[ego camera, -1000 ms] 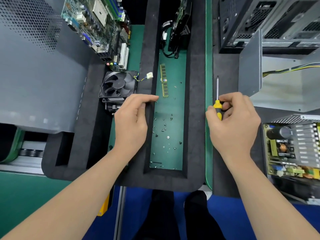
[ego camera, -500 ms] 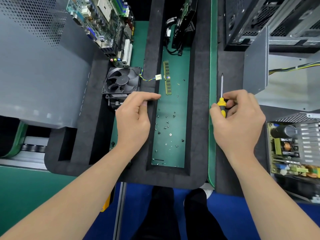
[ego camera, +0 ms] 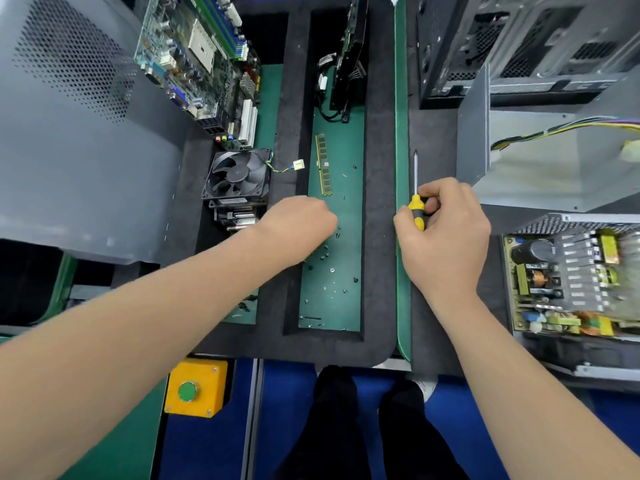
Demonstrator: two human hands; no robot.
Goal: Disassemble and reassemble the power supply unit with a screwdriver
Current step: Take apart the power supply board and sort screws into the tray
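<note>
A: While the right grip (ego camera: 446, 237) curls round the yellow-and-black handle of the screwdriver (ego camera: 416, 213), where does the shaft point?

B: Away from the person, over the left edge of the dark mat (ego camera: 434, 136), just beside the green strip of bench (ego camera: 402, 289) that runs along the black foam tray (ego camera: 377, 202).

A: And the power supply unit (ego camera: 568, 282)?

B: To the right of that hand, at the picture's edge, on the same dark mat. Its circuit board shows openly: a black capacitor, coils and a row of silver fins. Beyond it stands a grey metal housing (ego camera: 540, 168) with yellow and purple wires running across it.

A: What about the left grip (ego camera: 299, 220)?

B: It reaches into the tray's long middle compartment, knuckles up, fingers curled down towards the green floor among loose screws (ego camera: 332, 270). It is blurred; I cannot tell whether it pinches one.

A: What else lies there?

B: A memory stick (ego camera: 323, 164) lies farther up that compartment. A black fan (ego camera: 237, 174) sits in the compartment to the left, near the left wrist, with a motherboard (ego camera: 194, 53) beyond it.
</note>
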